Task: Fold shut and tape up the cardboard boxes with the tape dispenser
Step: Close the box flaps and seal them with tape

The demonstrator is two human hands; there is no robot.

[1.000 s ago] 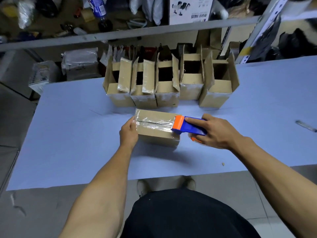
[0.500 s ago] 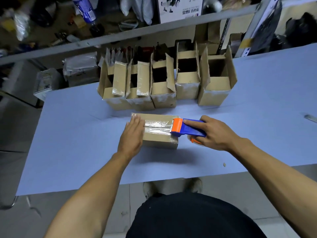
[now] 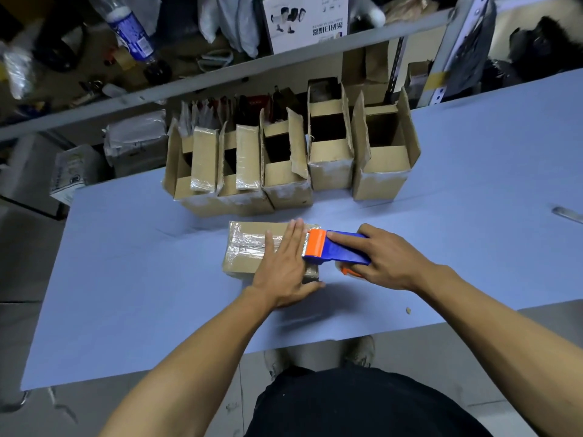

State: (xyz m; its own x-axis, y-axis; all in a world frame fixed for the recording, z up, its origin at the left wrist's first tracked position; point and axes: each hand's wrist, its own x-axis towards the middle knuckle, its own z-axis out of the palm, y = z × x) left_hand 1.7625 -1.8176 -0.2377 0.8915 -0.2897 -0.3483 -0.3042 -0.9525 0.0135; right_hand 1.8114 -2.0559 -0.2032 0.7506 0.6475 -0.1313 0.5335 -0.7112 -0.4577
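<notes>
The left hand (image 3: 285, 266) is lying flat on top of the closed box (image 3: 249, 247), with its fingers straight and pressing down on the shiny tape. A moment ago it was sitting at the left end of the box; now it is sitting at the right end, right next to the tape dispenser (image 3: 334, 249). The thumb is hanging over the near side of the box.

The right hand (image 3: 386, 258) is gripping the blue tape dispenser, with fingers curled round it and one finger lying along the top. It is staying in almost the same spot as before. The orange end of the dispenser is touching the right edge of the box.

The closed box is sitting on the blue table (image 3: 126, 294), near the person. Behind it, a row of open boxes (image 3: 293, 165) is standing with flaps up, just like before.

On the shelf (image 3: 220, 77) above, a white carton (image 3: 304, 20) is showing upside-down writing, too blurry to read. A bottle (image 3: 132, 33) with a blue label is lying there too; its words are too small to read.
</notes>
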